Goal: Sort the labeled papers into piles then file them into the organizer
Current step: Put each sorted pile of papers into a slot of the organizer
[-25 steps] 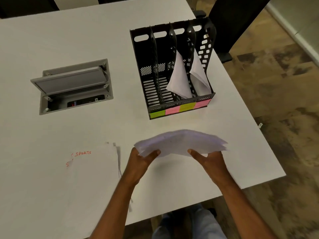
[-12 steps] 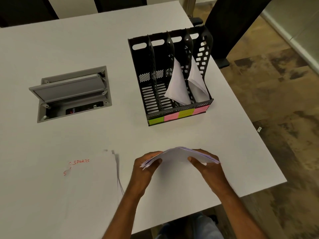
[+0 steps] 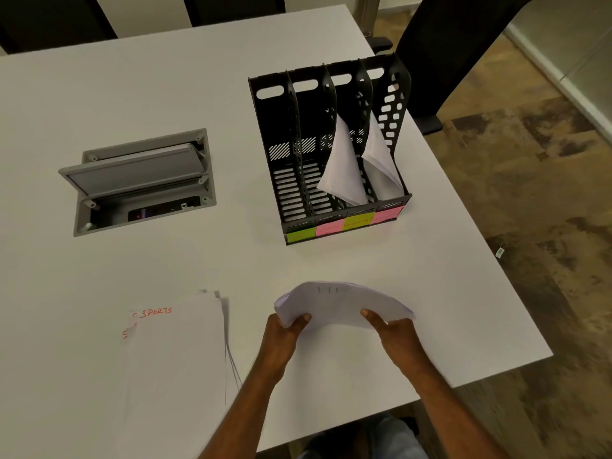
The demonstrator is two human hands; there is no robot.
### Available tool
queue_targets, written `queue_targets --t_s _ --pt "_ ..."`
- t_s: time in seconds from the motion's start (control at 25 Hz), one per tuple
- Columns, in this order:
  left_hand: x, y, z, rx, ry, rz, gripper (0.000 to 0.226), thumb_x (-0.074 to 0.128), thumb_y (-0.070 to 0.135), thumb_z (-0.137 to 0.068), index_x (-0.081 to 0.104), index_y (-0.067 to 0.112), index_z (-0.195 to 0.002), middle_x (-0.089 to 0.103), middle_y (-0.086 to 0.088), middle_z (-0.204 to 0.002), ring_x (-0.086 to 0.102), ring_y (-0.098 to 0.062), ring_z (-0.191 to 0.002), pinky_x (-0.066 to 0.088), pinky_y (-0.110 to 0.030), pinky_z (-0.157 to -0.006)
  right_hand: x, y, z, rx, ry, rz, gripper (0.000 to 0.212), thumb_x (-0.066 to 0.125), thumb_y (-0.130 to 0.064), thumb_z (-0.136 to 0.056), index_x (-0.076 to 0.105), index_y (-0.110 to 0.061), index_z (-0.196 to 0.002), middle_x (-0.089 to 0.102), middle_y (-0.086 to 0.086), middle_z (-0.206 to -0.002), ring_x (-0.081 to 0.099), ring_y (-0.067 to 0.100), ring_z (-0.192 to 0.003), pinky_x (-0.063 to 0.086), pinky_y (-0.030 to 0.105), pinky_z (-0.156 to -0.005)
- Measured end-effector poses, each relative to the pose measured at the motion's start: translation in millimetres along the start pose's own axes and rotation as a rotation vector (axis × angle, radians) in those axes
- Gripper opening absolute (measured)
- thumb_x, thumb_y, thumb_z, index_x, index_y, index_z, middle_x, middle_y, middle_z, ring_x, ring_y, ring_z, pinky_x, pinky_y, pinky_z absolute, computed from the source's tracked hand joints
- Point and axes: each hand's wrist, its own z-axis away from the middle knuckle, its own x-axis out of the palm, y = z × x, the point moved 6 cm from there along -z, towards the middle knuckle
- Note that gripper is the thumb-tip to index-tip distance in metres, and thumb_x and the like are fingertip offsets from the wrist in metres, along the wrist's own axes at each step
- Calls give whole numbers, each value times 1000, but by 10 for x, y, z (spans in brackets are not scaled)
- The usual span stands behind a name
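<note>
I hold a stack of white papers [image 3: 337, 304] just above the table's near edge, bowed upward, with faint green writing on the top sheet. My left hand [image 3: 284, 332] grips its left end and my right hand [image 3: 394, 332] grips its right end. A black slotted organizer [image 3: 291, 144] stands beyond them, with green, pink, yellow and pink sticky notes along its front lip. Its two right slots hold curled white sheets [image 3: 344, 167]; the two left slots look empty. A flat pile of papers marked "SPORTS" in red [image 3: 175, 352] lies to the left.
A grey recessed cable box [image 3: 139, 180] with its lid raised sits in the white table [image 3: 165, 94] at left. The table's right edge runs close to the organizer, with patterned floor beyond. Dark chairs stand at the far side and far right.
The held stack has gone from spread flat and lifted, to lowered toward the table with its ends pressed inward, and now bows up between both hands. The view has shifted slightly.
</note>
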Motion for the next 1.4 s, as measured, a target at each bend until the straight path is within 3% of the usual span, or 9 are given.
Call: queue_targets --t_s 0.16,0.4,0.48,0.6,0.72,0.84,1.04,1.16,1.4 --pt "-12 -194 -69 -59 -32 -2 52 70 20 -91 57 66 -111 69 25 -113 64 1 -107 56 -21 -89 -21 42 -41 -40 -35 160 47 68 -23 -95 64 -70 -93 71 -33 -94 65 -12 -91 47 2 -70" --pt "-317 -413 -119 -176 166 -5 18 64 16 -96 79 25 -92 79 4 -94 73 -26 -93 52 -31 -82 -82 -503 -178 -134 90 258 21 64 -21 -97 69 -40 -90 74 -21 -84 70 0 -85 50 7 -65" --pt "-477 -458 -118 -173 243 -35 18 62 18 -98 78 25 -93 79 4 -94 73 -25 -91 54 -38 -86 -110 -809 -274 -148 241 157 11 68 -32 -93 67 -27 -84 69 -20 -76 69 -3 -77 46 5 -57" --pt "-605 -453 -119 -125 313 -177 22 60 17 -98 76 31 -92 77 13 -98 70 -10 -99 53 -30 -92 12 -1299 -421 -280 361 114 18 65 -30 -96 69 -14 -105 64 -23 -83 64 -14 -72 42 -3 -60" --pt "-618 -387 -177 19 306 -409 19 62 14 -97 73 24 -109 70 7 -120 63 -17 -119 45 -23 -99 293 -1696 -592 -397 408 170 29 58 -22 -101 66 -1 -118 63 -8 -93 62 2 -76 37 -8 -64" --pt "-522 -523 -265 11 120 -944 50 62 30 -94 51 24 -143 36 -2 -159 36 -27 -144 41 -37 -109 589 -1924 -795 -480 425 193 31 53 -16 -103 60 1 -128 64 -1 -105 62 6 -94 46 0 -81" --pt "-469 -807 -245 -67 20 -1304 83 56 44 -93 9 29 -160 -2 -5 -169 8 -29 -154 27 -48 -117 952 -1999 -1158 -592 448 355 36 53 -3 -100 57 -8 -136 68 13 -123 66 23 -112 46 17 -93" --pt "-469 -863 -271 -72 30 -1331 85 55 45 -93 4 31 -159 -6 -4 -169 4 -29 -155 21 -51 -118 1176 -1934 -1364 -598 401 396 44 54 3 -98 52 -11 -140 65 13 -127 62 27 -118 47 24 -96" --pt "-520 -836 -343 -27 21 -1329 92 66 48 -87 10 33 -159 2 -4 -169 10 -29 -154 23 -52 -116 1665 -1537 -1748 -412 22 458 47 44 0 -101 39 -12 -146 62 15 -127 59 30 -114 49 31 -86"
